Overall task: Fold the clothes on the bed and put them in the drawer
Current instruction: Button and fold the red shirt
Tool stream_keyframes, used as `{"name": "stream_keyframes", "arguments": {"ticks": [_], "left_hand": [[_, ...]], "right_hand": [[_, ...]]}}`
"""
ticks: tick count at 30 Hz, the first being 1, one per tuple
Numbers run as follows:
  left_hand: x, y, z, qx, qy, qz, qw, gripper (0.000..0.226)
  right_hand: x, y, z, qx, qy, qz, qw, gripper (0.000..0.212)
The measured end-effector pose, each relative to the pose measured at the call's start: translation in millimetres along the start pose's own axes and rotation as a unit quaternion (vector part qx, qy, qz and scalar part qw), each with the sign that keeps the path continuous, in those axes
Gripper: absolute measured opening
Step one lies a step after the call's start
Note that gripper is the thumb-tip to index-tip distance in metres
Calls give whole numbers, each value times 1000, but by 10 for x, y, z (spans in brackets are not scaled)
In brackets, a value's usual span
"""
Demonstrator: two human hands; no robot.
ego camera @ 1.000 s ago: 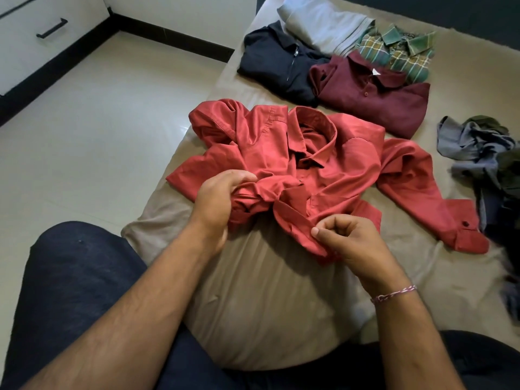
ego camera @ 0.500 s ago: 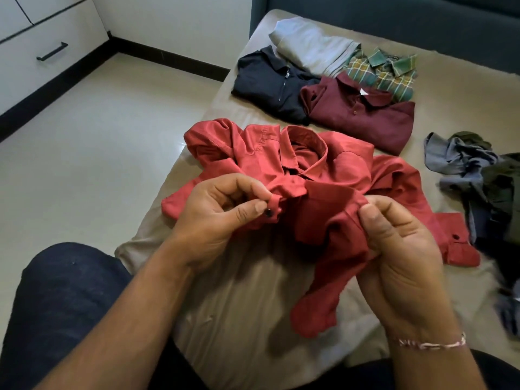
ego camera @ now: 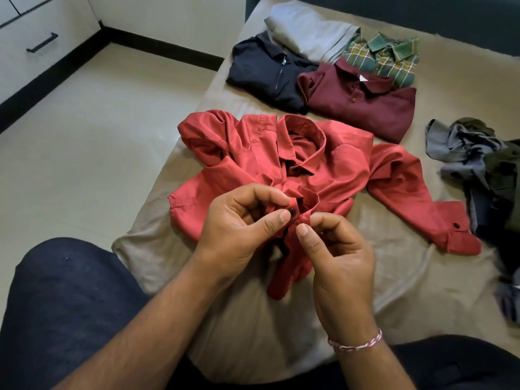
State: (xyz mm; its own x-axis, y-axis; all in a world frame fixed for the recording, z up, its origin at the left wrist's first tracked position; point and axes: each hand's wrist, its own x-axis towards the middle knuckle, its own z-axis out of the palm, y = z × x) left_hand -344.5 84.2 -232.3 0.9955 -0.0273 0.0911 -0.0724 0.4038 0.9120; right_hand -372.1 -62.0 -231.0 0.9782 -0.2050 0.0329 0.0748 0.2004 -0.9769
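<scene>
A tan-sheeted bed (ego camera: 408,291) carries a red shirt (ego camera: 332,161) and folded shirts (ego camera: 323,77).

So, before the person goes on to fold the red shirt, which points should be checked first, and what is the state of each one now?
1. Both hands on the red shirt: ok. The left hand and the right hand pinch its front edges.
2. Dark button fastened: not ok, it still sits at the left thumb tip.
3. Shirt lying flat: not ok, the body is bunched and the left sleeve is crumpled.
4. Right sleeve cuff free of the unfolded pile: cannot tell, they lie very close.
5. Folded stack out of the way: ok, the maroon shirt lies beyond the collar.
</scene>
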Motion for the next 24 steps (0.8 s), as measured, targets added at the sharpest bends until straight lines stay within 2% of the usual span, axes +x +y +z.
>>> {"name": "stream_keyframes", "arguments": {"ticks": [3, 7, 11, 15, 20, 24], "left_hand": [[-5, -1, 9, 36, 7, 3, 999, 21], [-18, -24, 2, 155, 25, 43, 987, 21], [-33, -61, -22, 252, 40, 67, 965, 17], [-42, -39, 8, 220, 15, 50, 974, 15], [-12, -16, -20, 147, 12, 20, 989, 13], [-1, -6, -26, 108, -1, -3, 994, 18]], "right_hand": [[-3, 43, 3, -4, 7, -18, 1000, 5], [-22, 78, -19, -10, 29, -53, 998, 12], [-15, 130, -40, -75, 50, -102, 991, 18], [1, 205, -53, -129, 43, -116, 984, 10], [5, 220, -60, -124, 20, -114, 985, 16], [27, 213, -93, -115, -16, -125, 985, 12]]}}
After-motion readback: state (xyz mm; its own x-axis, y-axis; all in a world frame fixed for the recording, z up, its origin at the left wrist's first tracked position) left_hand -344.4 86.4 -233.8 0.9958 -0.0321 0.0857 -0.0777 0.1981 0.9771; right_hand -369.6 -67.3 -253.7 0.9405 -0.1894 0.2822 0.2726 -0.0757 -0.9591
